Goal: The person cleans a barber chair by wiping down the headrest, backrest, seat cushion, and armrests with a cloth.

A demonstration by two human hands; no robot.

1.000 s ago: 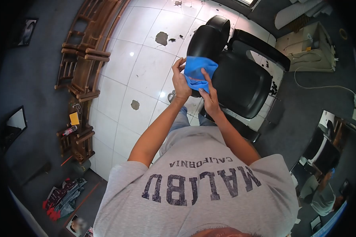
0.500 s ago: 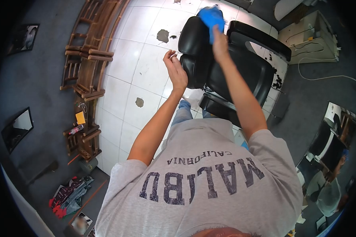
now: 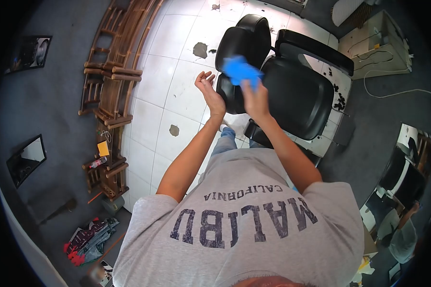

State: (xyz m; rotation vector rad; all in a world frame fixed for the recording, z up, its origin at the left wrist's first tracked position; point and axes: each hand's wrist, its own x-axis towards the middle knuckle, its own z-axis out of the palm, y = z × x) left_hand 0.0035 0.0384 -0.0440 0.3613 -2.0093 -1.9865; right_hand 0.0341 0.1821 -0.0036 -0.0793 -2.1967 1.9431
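A black padded salon chair (image 3: 299,95) stands on the tiles in front of me. My right hand (image 3: 256,101) grips a bright blue cloth (image 3: 243,71), blurred by motion, over the chair's backrest (image 3: 233,48) near its lower pad. To the left, my left hand (image 3: 211,95) has its fingers loosely curled and apart, holding nothing. Its wrist side is against or very close to the backrest's outer edge; contact is hard to make out.
Bamboo benches (image 3: 112,91) line the left wall, with a bottle (image 3: 98,162) on one. A pale cabinet (image 3: 373,45) with a cable stands at upper right. Dark clumps (image 3: 340,101) lie on the floor beyond the chair. Clothes (image 3: 88,241) are piled at lower left.
My right hand has drawn the blue cloth from the top of the backrest down toward me and slightly left. My left hand stays beside the backrest, nearly unmoved.
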